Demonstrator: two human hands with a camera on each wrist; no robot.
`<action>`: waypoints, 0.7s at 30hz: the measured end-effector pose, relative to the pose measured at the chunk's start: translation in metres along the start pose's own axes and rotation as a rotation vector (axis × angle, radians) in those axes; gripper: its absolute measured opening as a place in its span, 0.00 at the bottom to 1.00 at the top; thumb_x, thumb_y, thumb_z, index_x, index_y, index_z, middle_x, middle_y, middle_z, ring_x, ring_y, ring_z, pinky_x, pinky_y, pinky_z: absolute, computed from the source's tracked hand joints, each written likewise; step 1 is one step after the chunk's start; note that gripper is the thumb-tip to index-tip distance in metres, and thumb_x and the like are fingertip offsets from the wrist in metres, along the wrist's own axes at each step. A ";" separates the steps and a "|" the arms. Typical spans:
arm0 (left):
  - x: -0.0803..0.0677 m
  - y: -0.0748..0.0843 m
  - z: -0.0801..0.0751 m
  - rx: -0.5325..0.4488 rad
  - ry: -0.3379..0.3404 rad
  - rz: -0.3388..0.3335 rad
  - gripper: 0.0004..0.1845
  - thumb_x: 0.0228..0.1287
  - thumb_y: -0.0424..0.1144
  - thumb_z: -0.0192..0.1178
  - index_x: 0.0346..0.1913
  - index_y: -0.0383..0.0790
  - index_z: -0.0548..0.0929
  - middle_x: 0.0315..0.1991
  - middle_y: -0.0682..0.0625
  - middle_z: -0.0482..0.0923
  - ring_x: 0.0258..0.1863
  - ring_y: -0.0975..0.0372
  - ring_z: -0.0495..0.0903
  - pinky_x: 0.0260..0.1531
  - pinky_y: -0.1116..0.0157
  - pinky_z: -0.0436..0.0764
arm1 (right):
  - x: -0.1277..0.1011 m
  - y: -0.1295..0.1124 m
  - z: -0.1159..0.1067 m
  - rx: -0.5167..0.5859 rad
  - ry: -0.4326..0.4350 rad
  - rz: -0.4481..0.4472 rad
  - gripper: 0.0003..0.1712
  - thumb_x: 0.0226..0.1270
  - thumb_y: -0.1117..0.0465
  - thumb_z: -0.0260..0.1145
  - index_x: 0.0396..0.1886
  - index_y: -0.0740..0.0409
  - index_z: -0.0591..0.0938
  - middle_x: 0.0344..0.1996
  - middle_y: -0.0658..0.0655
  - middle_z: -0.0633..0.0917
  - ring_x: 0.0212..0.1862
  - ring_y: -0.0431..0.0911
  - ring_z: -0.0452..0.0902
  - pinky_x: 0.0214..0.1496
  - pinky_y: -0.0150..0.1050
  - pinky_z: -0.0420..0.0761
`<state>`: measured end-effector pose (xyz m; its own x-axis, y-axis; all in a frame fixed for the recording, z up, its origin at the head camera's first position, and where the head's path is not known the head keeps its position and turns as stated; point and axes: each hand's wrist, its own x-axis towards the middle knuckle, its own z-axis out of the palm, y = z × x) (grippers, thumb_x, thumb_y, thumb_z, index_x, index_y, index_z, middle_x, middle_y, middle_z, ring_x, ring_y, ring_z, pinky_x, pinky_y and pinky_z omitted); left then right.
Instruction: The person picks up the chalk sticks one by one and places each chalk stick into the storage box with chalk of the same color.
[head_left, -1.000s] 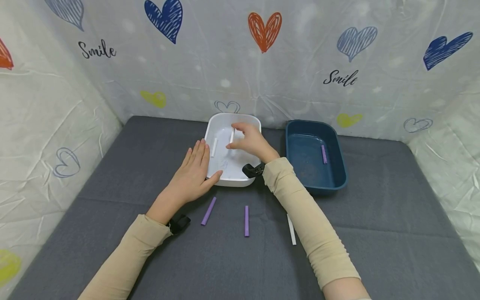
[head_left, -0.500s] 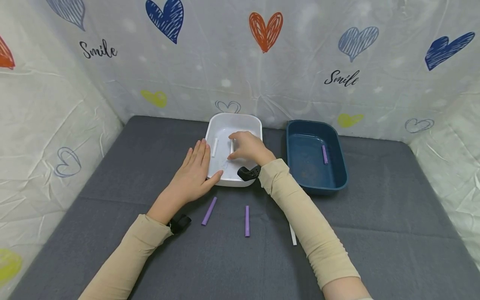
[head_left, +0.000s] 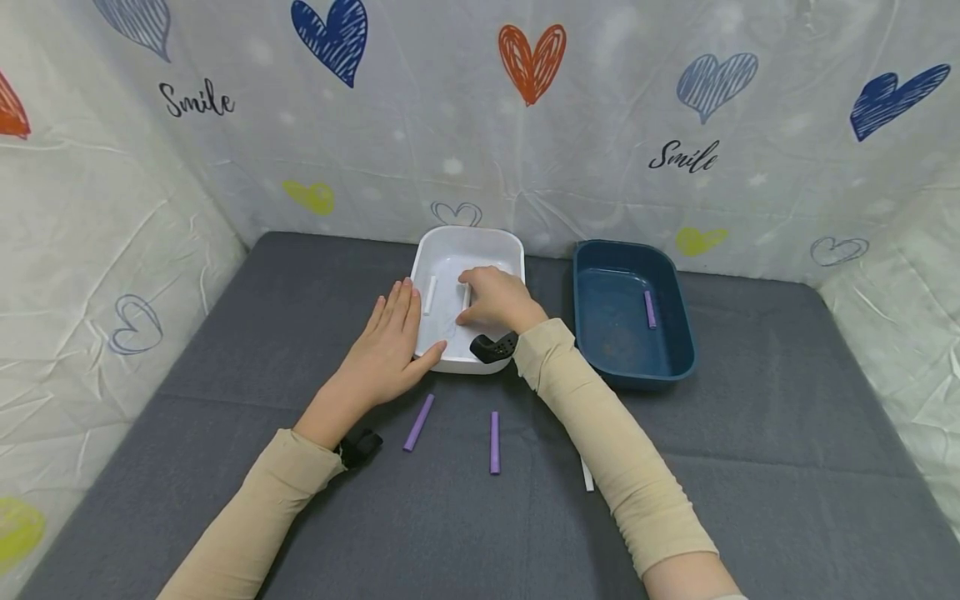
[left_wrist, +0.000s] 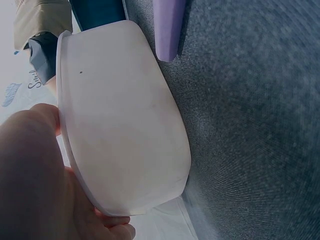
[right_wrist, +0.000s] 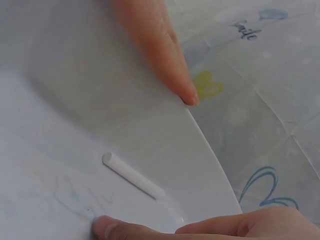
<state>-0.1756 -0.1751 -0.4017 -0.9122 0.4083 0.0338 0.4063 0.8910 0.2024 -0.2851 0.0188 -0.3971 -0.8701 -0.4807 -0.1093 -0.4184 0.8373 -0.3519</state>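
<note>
the left hand [head_left: 386, 350] lies flat, fingers straight, against the left wall of the white tub [head_left: 495, 242], its thumb hooked along the near rim; the grip is open and presses rather than clasps. the left wrist view shows the palm [left_wrist: 35, 175] touching the tub [left_wrist: 120, 140] wall from outside.

the right hand [head_left: 495, 298] reaches down inside the tub, fingers bent, tips at a white stick [head_left: 466, 294] on the tub floor. whether that grip pinches the stick or has let go, i cannot tell. just left of it, also on the tub floor, lies a second white stick [head_left: 430, 294], which the right wrist view shows between a fingertip [right_wrist: 180, 90] above and the fingers [right_wrist: 150, 231] below, touching neither.

toward the person from both grips, on the grey tabletop [head_left: 750, 433], lie two purple sticks [head_left: 418, 422] [head_left: 493, 442], apart from each other. another white stick [head_left: 587, 477] peeks out beside the right sleeve [head_left: 607, 442]. right of the right grip stands a blue tub [head_left: 678, 292] with one purple stick [head_left: 649, 308] inside.
</note>
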 end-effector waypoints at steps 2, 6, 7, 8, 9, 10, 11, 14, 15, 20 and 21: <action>0.000 0.000 0.000 0.000 -0.001 0.000 0.48 0.76 0.61 0.40 0.76 0.23 0.38 0.78 0.31 0.29 0.77 0.45 0.29 0.74 0.48 0.36 | 0.000 0.000 0.000 -0.007 -0.001 0.004 0.40 0.56 0.47 0.77 0.67 0.54 0.76 0.62 0.53 0.79 0.61 0.47 0.75 0.61 0.46 0.75; -0.001 0.001 -0.001 -0.005 0.004 0.003 0.48 0.76 0.61 0.40 0.76 0.23 0.39 0.78 0.31 0.30 0.77 0.45 0.30 0.74 0.48 0.37 | -0.001 -0.001 0.001 -0.015 0.000 0.004 0.39 0.57 0.47 0.77 0.66 0.54 0.77 0.62 0.53 0.80 0.60 0.47 0.76 0.61 0.46 0.75; -0.001 0.001 -0.001 -0.005 0.007 0.005 0.48 0.76 0.61 0.40 0.76 0.23 0.39 0.78 0.31 0.30 0.77 0.45 0.30 0.74 0.47 0.37 | -0.001 -0.001 0.001 -0.015 0.002 0.002 0.39 0.56 0.46 0.77 0.66 0.54 0.77 0.61 0.53 0.80 0.60 0.47 0.76 0.60 0.46 0.75; -0.001 0.001 -0.001 -0.006 0.008 0.005 0.48 0.76 0.61 0.40 0.76 0.23 0.39 0.78 0.31 0.30 0.77 0.45 0.30 0.74 0.47 0.37 | -0.002 -0.001 0.001 -0.014 0.003 0.000 0.39 0.56 0.46 0.77 0.66 0.54 0.77 0.61 0.53 0.80 0.59 0.47 0.76 0.60 0.46 0.75; -0.001 0.001 -0.001 -0.006 0.008 0.006 0.48 0.76 0.61 0.40 0.76 0.23 0.39 0.78 0.31 0.29 0.77 0.45 0.30 0.74 0.48 0.37 | -0.002 -0.001 0.001 -0.014 0.006 -0.002 0.38 0.56 0.46 0.77 0.66 0.54 0.78 0.60 0.53 0.81 0.59 0.47 0.76 0.60 0.46 0.76; -0.001 0.001 0.000 -0.006 0.008 0.006 0.48 0.76 0.61 0.40 0.76 0.23 0.39 0.78 0.31 0.29 0.77 0.45 0.30 0.74 0.48 0.36 | -0.002 -0.001 0.001 -0.014 0.009 -0.003 0.38 0.56 0.46 0.77 0.65 0.54 0.78 0.60 0.53 0.81 0.59 0.47 0.76 0.59 0.47 0.76; -0.001 0.001 0.000 -0.005 0.008 0.006 0.48 0.76 0.61 0.40 0.76 0.23 0.39 0.78 0.31 0.29 0.77 0.45 0.30 0.74 0.48 0.36 | -0.002 -0.001 0.001 -0.015 0.010 -0.004 0.38 0.56 0.46 0.77 0.65 0.54 0.78 0.60 0.53 0.81 0.58 0.47 0.76 0.59 0.47 0.76; -0.001 0.000 0.000 -0.003 0.008 0.006 0.48 0.76 0.61 0.39 0.76 0.23 0.39 0.78 0.31 0.29 0.77 0.45 0.30 0.74 0.48 0.36 | -0.002 -0.001 0.001 -0.012 0.014 -0.006 0.38 0.56 0.46 0.77 0.65 0.54 0.78 0.60 0.53 0.81 0.58 0.46 0.76 0.59 0.46 0.76; -0.001 0.000 0.000 -0.003 0.008 0.006 0.48 0.76 0.62 0.39 0.76 0.23 0.39 0.78 0.32 0.28 0.77 0.45 0.29 0.74 0.48 0.36 | -0.002 -0.001 0.001 -0.008 0.017 -0.005 0.38 0.56 0.47 0.78 0.65 0.54 0.78 0.60 0.53 0.81 0.57 0.46 0.76 0.59 0.46 0.76; -0.001 0.000 0.000 -0.004 0.002 0.003 0.48 0.76 0.62 0.39 0.76 0.23 0.38 0.78 0.32 0.27 0.77 0.46 0.29 0.74 0.48 0.36 | -0.003 -0.002 0.001 0.021 0.036 -0.005 0.38 0.55 0.48 0.79 0.64 0.54 0.79 0.59 0.53 0.82 0.55 0.45 0.77 0.58 0.45 0.76; -0.001 0.000 0.000 -0.005 0.002 0.002 0.48 0.76 0.62 0.39 0.76 0.23 0.38 0.78 0.32 0.28 0.77 0.46 0.29 0.74 0.48 0.36 | -0.003 -0.002 0.001 0.025 0.039 -0.006 0.38 0.54 0.48 0.79 0.64 0.54 0.79 0.59 0.53 0.82 0.54 0.45 0.77 0.58 0.45 0.76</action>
<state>-0.1748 -0.1754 -0.4013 -0.9115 0.4098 0.0363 0.4080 0.8892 0.2068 -0.2815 0.0183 -0.3971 -0.8774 -0.4746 -0.0708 -0.4173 0.8275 -0.3756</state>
